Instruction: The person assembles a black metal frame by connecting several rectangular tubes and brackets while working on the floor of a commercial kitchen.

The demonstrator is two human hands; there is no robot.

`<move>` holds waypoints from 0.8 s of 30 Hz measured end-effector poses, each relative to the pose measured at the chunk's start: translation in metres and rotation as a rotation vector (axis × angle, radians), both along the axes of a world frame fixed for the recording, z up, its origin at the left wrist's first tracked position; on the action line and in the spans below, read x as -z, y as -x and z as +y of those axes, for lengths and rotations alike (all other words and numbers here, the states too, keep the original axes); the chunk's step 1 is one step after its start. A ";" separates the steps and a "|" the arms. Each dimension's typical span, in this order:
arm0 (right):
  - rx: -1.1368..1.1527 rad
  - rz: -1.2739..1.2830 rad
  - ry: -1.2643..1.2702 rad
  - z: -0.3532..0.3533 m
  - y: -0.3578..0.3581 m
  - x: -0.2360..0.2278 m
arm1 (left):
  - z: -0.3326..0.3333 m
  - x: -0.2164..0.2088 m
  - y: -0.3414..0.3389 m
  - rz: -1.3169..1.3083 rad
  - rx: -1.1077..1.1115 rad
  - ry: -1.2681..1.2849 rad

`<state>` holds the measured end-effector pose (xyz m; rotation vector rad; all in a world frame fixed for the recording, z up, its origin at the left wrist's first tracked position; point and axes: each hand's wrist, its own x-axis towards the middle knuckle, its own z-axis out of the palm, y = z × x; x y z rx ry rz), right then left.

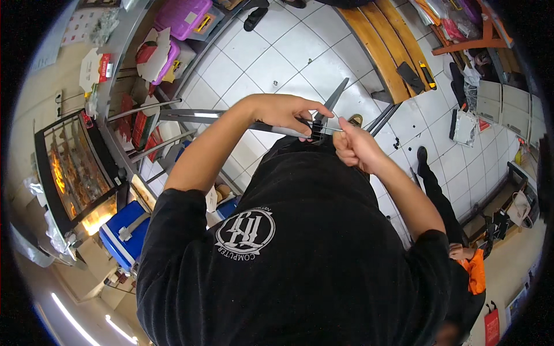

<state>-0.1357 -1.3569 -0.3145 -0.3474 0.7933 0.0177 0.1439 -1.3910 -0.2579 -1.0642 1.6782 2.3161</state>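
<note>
In front of my dark shirt is a grey and black frame [336,96] with long flat arms, which meet at a dark hub [317,134]. My left hand [283,113] reaches over one arm of it, with thumb and forefinger curled about the hub and gripping there. My right hand [356,145] is closed, thumb uppermost, at the end of a thin metal rod [330,128] that runs toward the hub. The rod's far tip is hidden among the fingers and the dark parts, so its exact kind does not show.
To the right a slatted wooden bench [385,43] carries a black phone [410,77] and a yellow-black tool [427,75]. Storage bins [182,16] fill a shelf at left, above a glowing screen [75,167] and a blue box [124,233]. Another person's leg [438,196] extends at right.
</note>
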 end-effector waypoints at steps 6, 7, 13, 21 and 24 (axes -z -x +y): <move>-0.253 0.455 1.539 0.014 -0.009 -0.014 | -0.002 0.002 0.000 0.028 -0.002 0.016; -0.328 0.492 1.603 0.013 -0.007 -0.016 | -0.003 0.002 0.000 0.031 0.003 0.020; -0.322 0.482 1.819 -0.005 -0.001 -0.016 | -0.005 0.004 0.001 0.054 0.026 0.035; -0.247 0.114 1.301 -0.007 -0.002 0.001 | -0.004 0.003 0.001 0.018 0.029 0.026; -0.115 -0.114 0.489 -0.001 -0.004 0.003 | -0.004 0.002 0.002 0.029 0.029 0.014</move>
